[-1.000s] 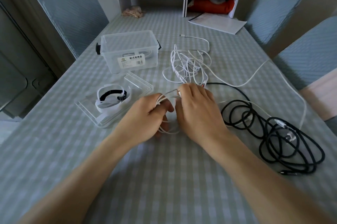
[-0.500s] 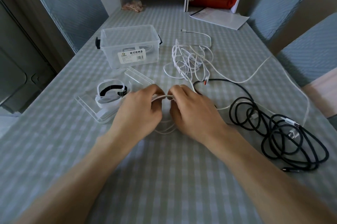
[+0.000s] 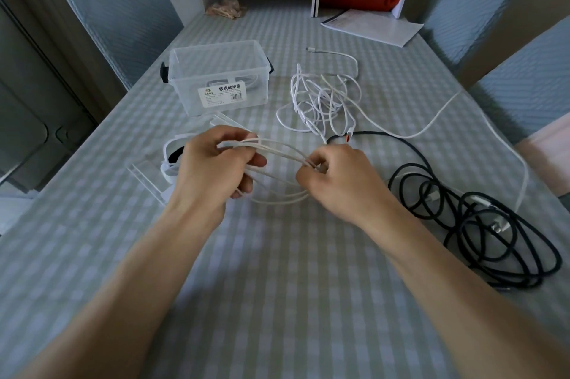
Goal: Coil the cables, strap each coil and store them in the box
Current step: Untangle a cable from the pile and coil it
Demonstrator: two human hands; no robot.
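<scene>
1. Coil (image 3: 277, 172) of thin white cable, stretched just above the surface (image 3: 277, 286) between both hands; left hand (image 3: 212, 168) pinching one end of the loops, right hand (image 3: 336, 181) curled round the other.
2. Light, limp, springy; likely to spill open if released.
3. Best gripped across all strands at once, at one end, leaving the middle free for a strap.
4. Box (image 3: 219, 76) open, beyond the left hand; loose white (image 3: 320, 101) and black (image 3: 481, 224) cables waiting on the right.
</scene>
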